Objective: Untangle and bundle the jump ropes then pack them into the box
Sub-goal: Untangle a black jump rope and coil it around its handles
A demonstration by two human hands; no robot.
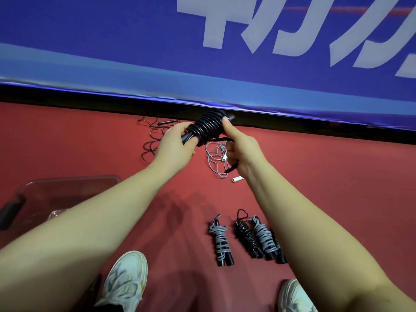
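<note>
Head view, both arms outstretched, left hand fingers curled round black rope bundle, right hand pinching its loose end

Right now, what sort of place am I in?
Probably a sports hall or gym: red floor, a blue banner with big white lettering, and bundled jump ropes laid out, plus the half-wound black rope.

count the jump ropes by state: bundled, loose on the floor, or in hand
Bundled ropes: 3 (two grey-corded, one black)
Loose: 2 (loose black rope, loose grey rope with white handles)
Black coiled rope in left hand and right hand: 1
Total: 6; another may hide behind the right forearm
</note>
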